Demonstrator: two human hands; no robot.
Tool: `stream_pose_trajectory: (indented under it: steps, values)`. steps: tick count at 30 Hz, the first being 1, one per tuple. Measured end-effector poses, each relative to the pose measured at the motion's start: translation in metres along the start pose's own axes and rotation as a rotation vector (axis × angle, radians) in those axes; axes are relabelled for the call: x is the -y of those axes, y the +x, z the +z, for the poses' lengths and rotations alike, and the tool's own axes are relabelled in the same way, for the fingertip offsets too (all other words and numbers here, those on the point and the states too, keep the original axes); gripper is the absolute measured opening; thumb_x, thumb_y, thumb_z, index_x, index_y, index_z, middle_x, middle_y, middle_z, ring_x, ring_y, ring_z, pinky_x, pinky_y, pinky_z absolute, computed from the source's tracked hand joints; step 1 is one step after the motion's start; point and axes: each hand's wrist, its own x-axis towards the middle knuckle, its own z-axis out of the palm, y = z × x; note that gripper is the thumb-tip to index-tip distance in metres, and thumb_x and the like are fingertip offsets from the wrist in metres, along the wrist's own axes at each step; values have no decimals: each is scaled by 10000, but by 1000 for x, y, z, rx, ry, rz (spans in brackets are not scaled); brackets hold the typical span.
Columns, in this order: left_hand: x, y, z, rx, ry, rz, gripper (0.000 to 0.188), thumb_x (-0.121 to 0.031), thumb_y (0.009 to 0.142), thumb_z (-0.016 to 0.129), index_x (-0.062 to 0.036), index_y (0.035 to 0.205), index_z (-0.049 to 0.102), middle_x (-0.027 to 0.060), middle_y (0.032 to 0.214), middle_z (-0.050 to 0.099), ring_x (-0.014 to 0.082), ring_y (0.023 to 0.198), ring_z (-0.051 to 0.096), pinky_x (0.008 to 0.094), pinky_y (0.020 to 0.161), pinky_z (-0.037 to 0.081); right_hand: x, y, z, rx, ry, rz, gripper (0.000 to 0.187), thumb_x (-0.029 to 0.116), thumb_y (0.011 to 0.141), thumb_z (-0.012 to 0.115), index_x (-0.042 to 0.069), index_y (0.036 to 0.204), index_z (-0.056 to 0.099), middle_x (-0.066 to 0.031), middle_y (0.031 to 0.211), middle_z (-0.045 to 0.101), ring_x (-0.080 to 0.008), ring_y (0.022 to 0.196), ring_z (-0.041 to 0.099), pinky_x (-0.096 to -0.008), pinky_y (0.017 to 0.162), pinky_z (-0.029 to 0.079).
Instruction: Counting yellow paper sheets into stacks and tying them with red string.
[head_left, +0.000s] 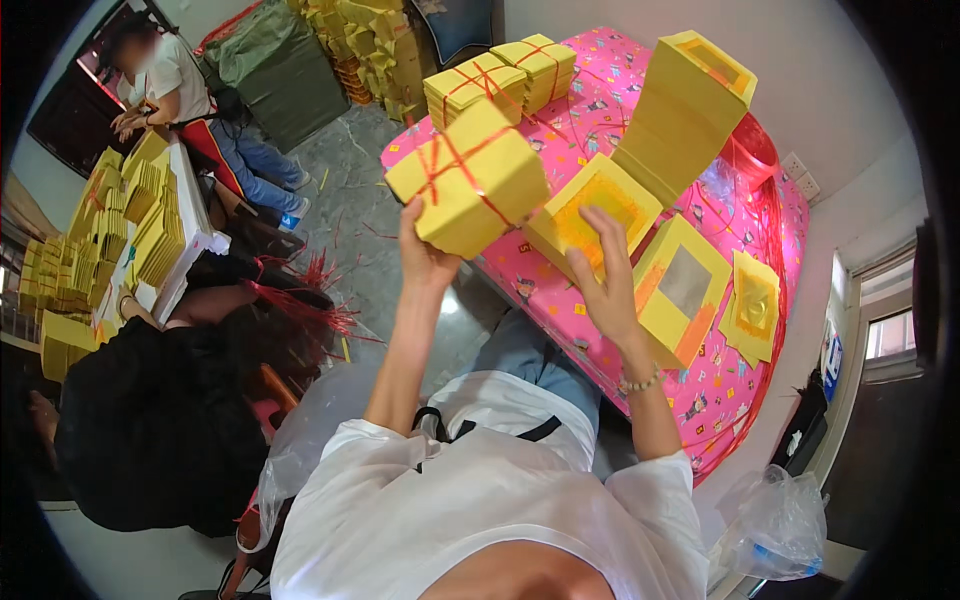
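Note:
A thick bundle of yellow paper sheets (480,180), tied crosswise with red string, is tilted in the grip of my left hand (428,252) at the near left corner of the table. My right hand (610,285) has its fingers spread over a yellow stack with an orange-printed middle (600,183); whether the fingertips touch it cannot be told. Behind that stack a tall yellow block (680,120) leans up at a slant. Beside my right wrist lies another yellow stack with a grey rectangle and orange edges (690,270).
The table's pink patterned cover (610,70) bears tied yellow bundles (480,88) at the back, loose yellow sheets (752,305) and red string (755,150) at the right. Leftward, a person (185,95) stands by a table of yellow stacks (155,215); a person in black (165,420) sits nearer.

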Motion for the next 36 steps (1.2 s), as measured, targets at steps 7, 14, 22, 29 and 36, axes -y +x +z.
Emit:
stream_pose_trajectory:
  steps: [7,14,22,29,36]
  values:
    - [-63,74,-44,-92,82,201,584,-397,805,595,-108,1297,469,96,1273,531,282,1155,528,463,978,426,-16,-69,-65,-171,-100,293,346,95,865,594,44,1201,533,-131,1240,503,-252,1199,458,-374,1008,366]
    - [-80,151,-81,-183,187,139,585,-419,791,612,-112,1272,481,112,1243,541,308,1121,536,491,941,435,-28,-122,-86,-357,-91,424,276,66,900,544,38,1175,543,-114,1202,521,-207,1134,506,-331,939,433]
    - [-81,163,-65,-134,247,0,609,-464,828,539,-97,1307,459,136,1283,524,326,1141,528,497,970,416,-35,-129,-80,-321,-426,373,249,53,855,591,35,1104,583,-146,1121,542,-284,1075,529,-360,874,451]
    - [-78,160,-57,-186,341,12,615,-502,837,509,-117,1315,459,122,1283,520,323,1152,517,511,948,417,-52,-136,-77,-298,-548,354,237,73,831,615,41,1066,602,-144,1091,556,-304,1033,533,-382,880,434]
    - [-75,157,-61,-200,370,3,665,-588,839,444,-128,1318,460,117,1290,510,320,1170,494,532,957,387,-42,-107,-69,-243,-611,200,216,92,804,637,55,1016,618,-122,1023,584,-293,968,544,-381,844,426]
